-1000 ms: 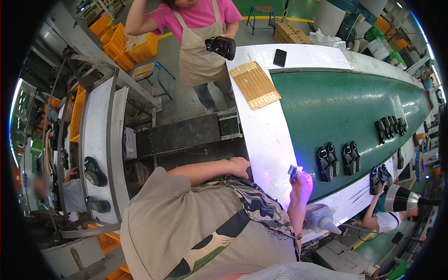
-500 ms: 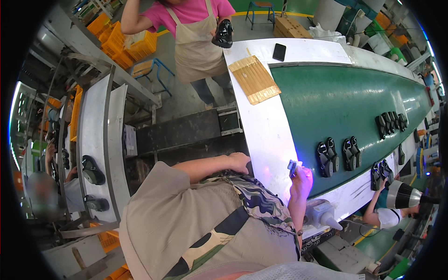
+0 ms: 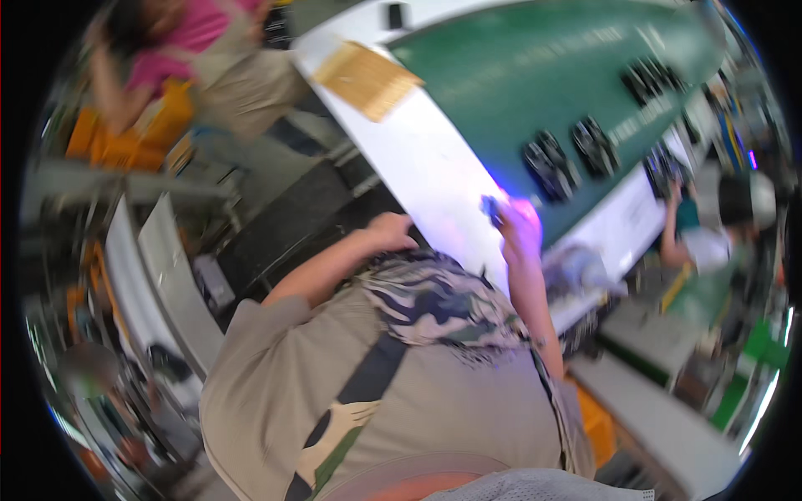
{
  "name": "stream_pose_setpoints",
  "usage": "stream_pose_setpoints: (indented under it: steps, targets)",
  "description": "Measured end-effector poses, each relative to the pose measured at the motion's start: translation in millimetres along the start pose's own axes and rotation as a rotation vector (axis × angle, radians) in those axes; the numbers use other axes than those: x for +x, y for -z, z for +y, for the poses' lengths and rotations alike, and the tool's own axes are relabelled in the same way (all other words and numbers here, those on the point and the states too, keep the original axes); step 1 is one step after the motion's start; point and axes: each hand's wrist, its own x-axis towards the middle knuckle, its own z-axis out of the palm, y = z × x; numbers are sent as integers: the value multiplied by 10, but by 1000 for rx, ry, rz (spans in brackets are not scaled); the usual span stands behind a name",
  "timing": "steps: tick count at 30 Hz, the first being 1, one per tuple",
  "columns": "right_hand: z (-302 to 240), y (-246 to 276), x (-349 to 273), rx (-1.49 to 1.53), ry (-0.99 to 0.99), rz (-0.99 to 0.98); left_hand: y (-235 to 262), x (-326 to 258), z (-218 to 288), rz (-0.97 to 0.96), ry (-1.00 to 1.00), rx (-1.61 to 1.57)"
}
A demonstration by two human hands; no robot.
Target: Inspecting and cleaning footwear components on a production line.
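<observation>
My right hand (image 3: 521, 227) is closed around a small blue object (image 3: 491, 209), held over the white table strip (image 3: 443, 171). Violet-blue light glows around these fingers, and motion blur hides the object's kind. My left hand (image 3: 389, 231) rests curled by the strip's near-left edge, in front of my camouflage-patterned apron (image 3: 443, 296). Whatever its fingers may hold is hidden. A translucent bottle with a nozzle (image 3: 576, 269) is just right of my right forearm. Beyond my right hand, pairs of black sandals (image 3: 548, 167) sit on the green conveyor belt (image 3: 480, 92).
A flat tan cardboard piece (image 3: 368, 79) and a dark phone (image 3: 396, 15) lie farther up the white strip. A person in pink with a beige apron (image 3: 255, 88) is at the far left. Another person (image 3: 706, 246) handles sandals at right. Yellow crates (image 3: 138, 125) stand at left.
The whole view has swung and blurred, so the belt and sandals now appear higher and farther left. Both my hands keep nearly the same places by the white strip.
</observation>
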Motion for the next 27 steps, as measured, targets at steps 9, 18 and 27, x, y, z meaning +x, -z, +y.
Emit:
stream_pose_setpoints:
  steps: [9, 18, 27]
  targets:
    - [-138, 438, -265, 42, 42, 188, -125, 382, 364, -62, -104, 127]
    - [-283, 1094, -727, 189, 111, 307, -283, 1032, 1106, -125, -288, 302]
    - [-581, 1513, -1111, 190, 195, 394, -493, 2522, 2199, -240, 132, -682]
